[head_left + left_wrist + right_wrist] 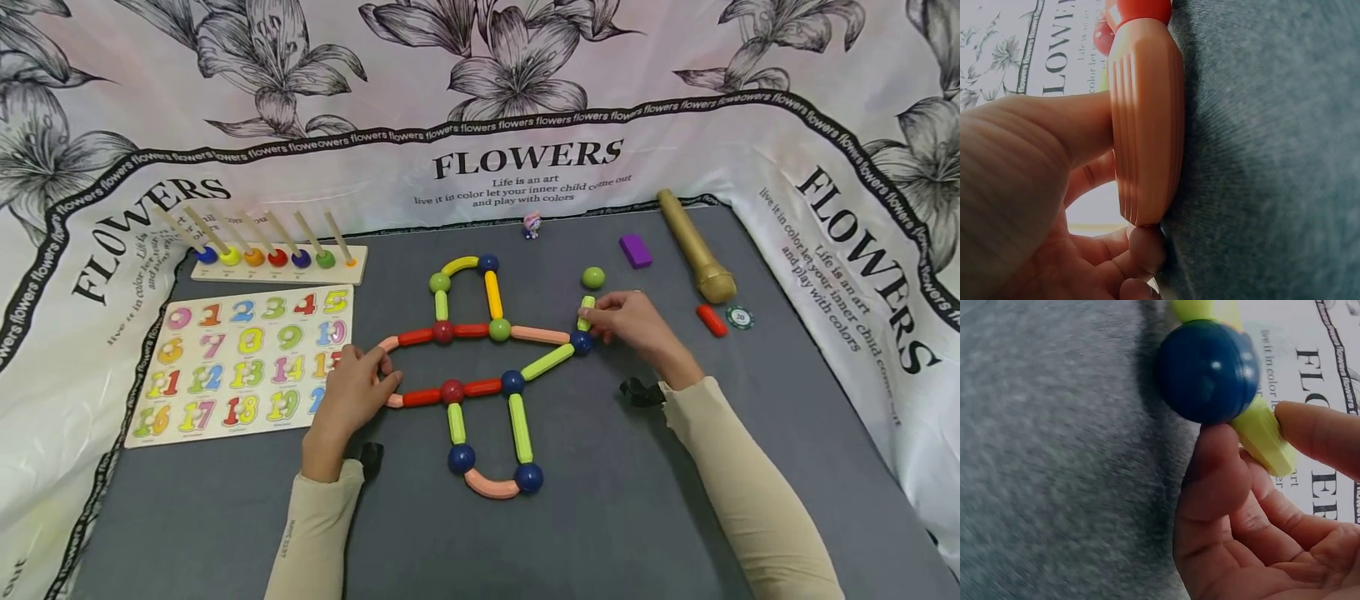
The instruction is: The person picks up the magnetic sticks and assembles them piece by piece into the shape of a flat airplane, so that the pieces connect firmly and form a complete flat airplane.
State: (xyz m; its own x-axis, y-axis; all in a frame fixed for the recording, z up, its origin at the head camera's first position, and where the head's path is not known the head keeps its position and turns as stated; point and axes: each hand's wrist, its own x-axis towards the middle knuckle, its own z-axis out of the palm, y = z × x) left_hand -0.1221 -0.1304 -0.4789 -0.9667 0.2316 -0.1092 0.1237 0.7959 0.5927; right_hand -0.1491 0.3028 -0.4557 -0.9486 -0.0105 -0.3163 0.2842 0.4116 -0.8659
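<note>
A flat figure of coloured rods and balls (480,358) lies on the grey mat (645,500). My left hand (384,379) grips the curved salmon rod (389,343) at the figure's left end; in the left wrist view the thumb and curled fingers (1144,247) hold that salmon rod (1147,125), which joins a red rod (1144,9). My right hand (594,321) pinches a short lime-green rod (586,312) joined to a dark blue ball (581,342) at the figure's right end. The right wrist view shows the blue ball (1207,369) and the lime rod (1260,434) between thumb and finger.
A number puzzle board (240,362) and a ring stacker (277,258) lie at the left. A loose green ball (593,277), purple block (635,250), gold microphone (693,246), red piece (711,320) and green chip (739,317) sit at the right. A flower-printed cloth (525,125) surrounds the mat.
</note>
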